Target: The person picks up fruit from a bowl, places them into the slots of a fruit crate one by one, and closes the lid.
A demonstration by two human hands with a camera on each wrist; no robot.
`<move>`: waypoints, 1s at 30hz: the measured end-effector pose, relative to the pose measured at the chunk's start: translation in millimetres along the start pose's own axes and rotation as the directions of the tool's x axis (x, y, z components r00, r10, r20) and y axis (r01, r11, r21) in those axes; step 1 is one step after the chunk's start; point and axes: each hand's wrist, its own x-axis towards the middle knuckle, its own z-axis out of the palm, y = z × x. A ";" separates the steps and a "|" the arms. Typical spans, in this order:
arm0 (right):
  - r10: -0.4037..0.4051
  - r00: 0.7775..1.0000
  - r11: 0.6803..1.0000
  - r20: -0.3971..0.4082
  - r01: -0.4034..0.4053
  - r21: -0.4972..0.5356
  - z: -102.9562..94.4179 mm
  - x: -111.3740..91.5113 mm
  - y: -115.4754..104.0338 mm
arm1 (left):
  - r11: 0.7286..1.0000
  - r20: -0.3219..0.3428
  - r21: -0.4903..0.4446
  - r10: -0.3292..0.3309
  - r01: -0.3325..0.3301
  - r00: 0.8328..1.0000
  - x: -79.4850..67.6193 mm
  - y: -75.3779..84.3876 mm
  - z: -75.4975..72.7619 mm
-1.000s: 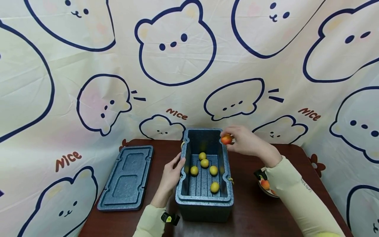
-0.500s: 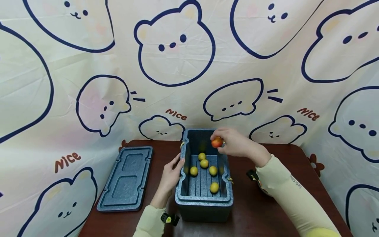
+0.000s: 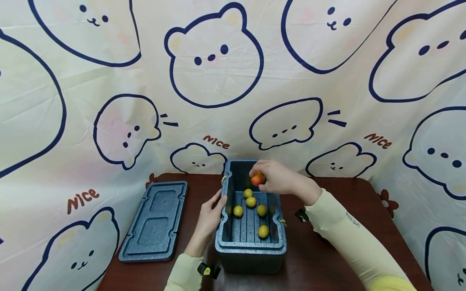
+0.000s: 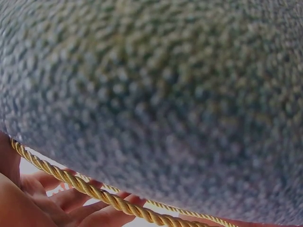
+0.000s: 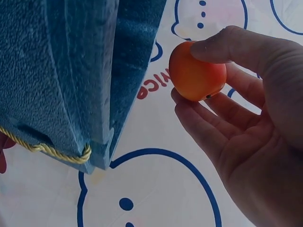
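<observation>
My right hand (image 3: 278,178) pinches a small, round orange-red fruit (image 3: 257,178) between thumb and fingertips, over the far part of the box. In the right wrist view the fruit (image 5: 196,71) has a dark spot at its lower end. A deep blue-grey foam box (image 3: 251,245) stands uncovered, and several yellow lemon-like fruits (image 3: 251,202) lie on its ribbed floor. Against the box's left side rests my left hand (image 3: 208,214), its thumb at the rim. The left wrist view shows the fingers (image 4: 99,215) extended beyond a gold twisted cord (image 4: 113,201) on the box (image 4: 156,94).
The matching lid (image 3: 154,220) lies flat on the brown table (image 3: 306,258), left of the box. A patterned cloth (image 3: 214,81) hangs directly behind the table. My right sleeve (image 3: 349,226) covers the place where a fruit bowl showed earlier.
My right hand has carried the orange-red fruit leftward from the box's right rim to above the inside. The right sleeve now hides the bowl. My left hand stays where it was.
</observation>
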 end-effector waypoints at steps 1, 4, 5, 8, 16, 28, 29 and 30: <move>0.001 1.000 1.000 0.005 -0.001 -0.005 1.2 1.0 -0.8 | 1.000 0.002 -0.001 -0.001 0.001 1.000 -0.3 -0.1 -0.1; -0.002 1.000 1.000 0.023 0.003 -0.024 4.0 3.9 -4.0 | 1.000 0.004 -0.002 -0.002 0.002 1.000 -1.0 -0.1 0.0; -0.002 1.000 1.000 0.030 0.003 -0.029 4.7 4.8 -5.2 | 1.000 0.004 -0.002 -0.003 0.003 1.000 -1.0 -0.1 0.0; -0.002 0.998 0.999 0.056 0.004 -0.037 6.9 7.5 -7.7 | 1.000 0.003 -0.006 -0.007 0.007 1.000 -0.9 0.1 0.2; -0.019 0.994 0.999 0.103 0.024 -0.048 13.4 12.1 -9.8 | 1.000 0.001 -0.010 -0.010 0.010 1.000 -1.4 2.6 0.7; -0.022 0.992 0.998 0.127 0.029 -0.052 15.9 14.9 -10.6 | 0.999 0.006 -0.028 -0.014 0.014 1.000 -1.4 3.4 0.3; -0.025 0.991 0.998 0.129 0.032 -0.052 15.9 14.9 -10.3 | 0.999 0.007 -0.029 -0.018 0.018 1.000 -1.2 3.2 0.0; -0.028 0.991 0.998 0.131 0.035 -0.052 15.8 14.8 -10.0 | 0.999 0.008 -0.030 -0.021 0.021 1.000 -1.1 3.1 0.0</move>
